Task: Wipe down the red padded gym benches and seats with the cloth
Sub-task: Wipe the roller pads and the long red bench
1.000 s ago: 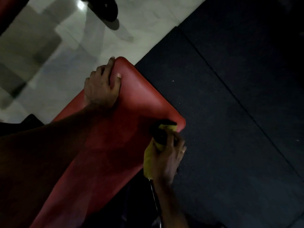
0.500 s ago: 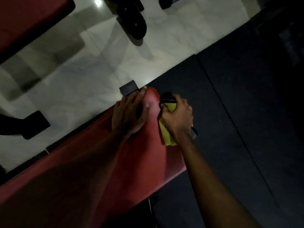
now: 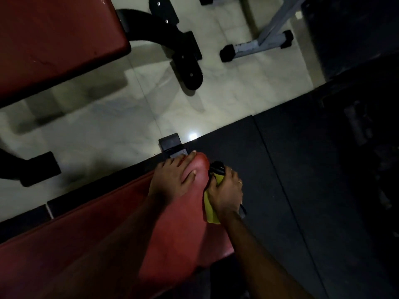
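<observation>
- Left hand point(image 3: 172, 180) flat on far end of near bench point(image 3: 177, 229).
- Right hand point(image 3: 226, 190) just right of it, at bench's edge, gripping cloth point(image 3: 210, 210).
- Second bench point(image 3: 54, 39) beyond, far left.
- Mat point(image 3: 302, 190) to the right.

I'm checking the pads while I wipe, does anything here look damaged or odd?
Yes: the second red pad at upper left shows pale scuffs and a thin dark line, maybe a crack. The red bench under your hands looks intact.
</observation>
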Demonstrator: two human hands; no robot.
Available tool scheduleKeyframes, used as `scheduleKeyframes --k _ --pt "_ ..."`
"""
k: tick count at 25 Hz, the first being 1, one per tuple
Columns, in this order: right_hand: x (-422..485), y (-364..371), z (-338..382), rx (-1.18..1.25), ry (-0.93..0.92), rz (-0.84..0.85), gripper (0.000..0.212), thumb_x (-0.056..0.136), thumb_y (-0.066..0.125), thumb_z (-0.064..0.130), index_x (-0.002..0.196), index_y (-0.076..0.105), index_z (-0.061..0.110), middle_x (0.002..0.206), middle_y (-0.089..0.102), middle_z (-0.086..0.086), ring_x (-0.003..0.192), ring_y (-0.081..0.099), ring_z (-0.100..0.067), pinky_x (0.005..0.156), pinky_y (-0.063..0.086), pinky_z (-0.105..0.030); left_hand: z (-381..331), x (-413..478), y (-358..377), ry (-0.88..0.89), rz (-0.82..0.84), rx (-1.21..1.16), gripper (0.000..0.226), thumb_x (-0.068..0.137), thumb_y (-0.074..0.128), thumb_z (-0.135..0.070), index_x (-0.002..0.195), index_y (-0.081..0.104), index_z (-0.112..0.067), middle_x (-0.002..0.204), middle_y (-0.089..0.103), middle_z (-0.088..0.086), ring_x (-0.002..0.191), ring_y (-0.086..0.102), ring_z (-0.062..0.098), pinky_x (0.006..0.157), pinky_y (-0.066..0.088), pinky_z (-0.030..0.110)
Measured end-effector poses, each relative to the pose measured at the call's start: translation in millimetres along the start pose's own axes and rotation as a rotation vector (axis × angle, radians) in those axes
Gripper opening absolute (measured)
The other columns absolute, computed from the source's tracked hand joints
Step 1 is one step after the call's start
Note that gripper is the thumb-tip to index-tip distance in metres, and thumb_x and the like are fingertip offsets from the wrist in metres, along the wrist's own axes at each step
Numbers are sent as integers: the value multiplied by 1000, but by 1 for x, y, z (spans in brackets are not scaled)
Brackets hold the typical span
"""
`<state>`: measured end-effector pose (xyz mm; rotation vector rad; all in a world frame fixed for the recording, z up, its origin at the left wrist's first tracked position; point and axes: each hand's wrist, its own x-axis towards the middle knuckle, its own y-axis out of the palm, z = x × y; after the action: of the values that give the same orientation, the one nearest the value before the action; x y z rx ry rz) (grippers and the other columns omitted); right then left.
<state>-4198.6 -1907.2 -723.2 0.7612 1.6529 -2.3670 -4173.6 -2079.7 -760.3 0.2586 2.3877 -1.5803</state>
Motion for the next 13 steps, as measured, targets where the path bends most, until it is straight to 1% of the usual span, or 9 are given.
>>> scheduleKeyframes --k 2,4,5,7,9,10,11,12,13 --pt "7 -25 4 -18 -29 131 53 96 55 42 140 46 15 135 52 -14 123 50 -36 99 44 -47 -5 -7 -17 -87 115 -95 68 95 23 -63 157 21 -37 158 38 2 138 44 24 109 33 43" --pt "11 -60 10 -50 -141 226 54 95 57 46 138 48 15 133 53 -14 123 50 -37 101 45 -48 -17 -23 -44 -245 142 -239 79 85 15 -68 157 24 -36 163 29 2 148 29 22 118 20 45" --pt "13 -79 13 -81 -196 240 55 94 58 47 139 49 17 133 53 -14 123 50 -36 101 45 -49 -23 -34 -61 -322 107 -310 84 81 15 -70 156 27 -35 162 31 2 149 28 22 120 18 45" --pt "9 -118 25 -116 -281 249 55 93 60 49 138 50 19 133 53 -13 123 50 -36 100 46 -48 -33 -64 -94 -436 53 -433 88 76 20 -73 153 38 -33 157 40 3 148 32 22 121 23 44" --pt "3 -161 44 -150 -387 286 54 92 59 50 137 50 21 134 54 -13 125 49 -37 101 45 -47 -45 -88 -129 -535 -46 -589 77 79 33 -72 143 52 -33 149 51 5 142 42 24 118 31 43" --pt "-2 -184 55 -195 -448 314 54 92 58 50 137 50 21 135 53 -12 126 49 -37 101 45 -47 -53 -101 -154 -604 -120 -679 62 85 44 -66 137 57 -35 144 57 4 137 48 24 116 35 42" --pt "-6 -206 67 -234 -514 332 53 93 58 49 137 50 22 134 53 -11 125 48 -36 100 45 -47 -63 -114 -177 -669 -209 -775 45 91 55 -54 133 59 -37 139 60 1 132 53 21 112 39 39" --pt "-12 -227 83 -263 -583 340 51 93 58 49 136 50 23 132 54 -11 124 49 -36 99 45 -46 -72 -125 -202 -717 -307 -841 37 96 60 -41 133 60 -36 137 60 -3 127 56 17 108 42 34" --pt "-16 -247 101 -281 -644 338 50 92 59 48 135 50 23 129 54 -11 122 50 -36 97 46 -46 -79 -136 -225 -754 -377 -880 37 98 61 -33 134 60 -33 136 59 -6 125 56 14 105 42 29"
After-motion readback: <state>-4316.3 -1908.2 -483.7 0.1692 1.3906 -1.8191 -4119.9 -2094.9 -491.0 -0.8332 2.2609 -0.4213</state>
